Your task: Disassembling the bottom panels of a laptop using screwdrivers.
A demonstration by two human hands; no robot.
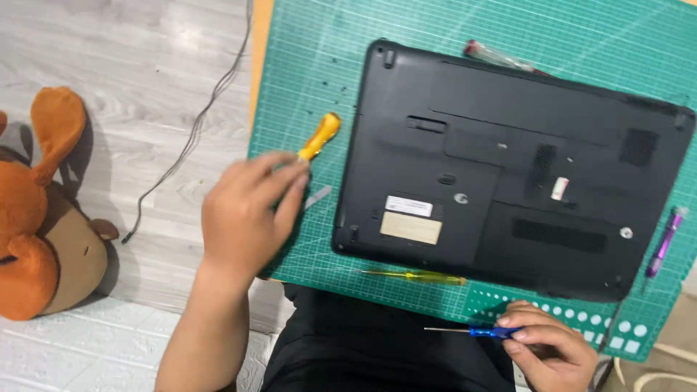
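A black laptop lay bottom-up on a green cutting mat, turned so that its underside panels and screw holes faced the person. The left hand reached over the mat's left edge, its fingers curled round the lower end of a yellow-handled screwdriver; motion blur made it hard to say whether the grasp was fully closed, though it looked so. The right hand rested at the near edge of the mat, pinching a small blue-handled screwdriver between thumb and fingertips, its thin shaft pointing left, clear of the laptop. A slim yellow screwdriver lay just in front of the laptop, a purple one beside its right edge, and a clear-handled tool behind it. On the floor to the left sat an orange plush toy near a thin cable.
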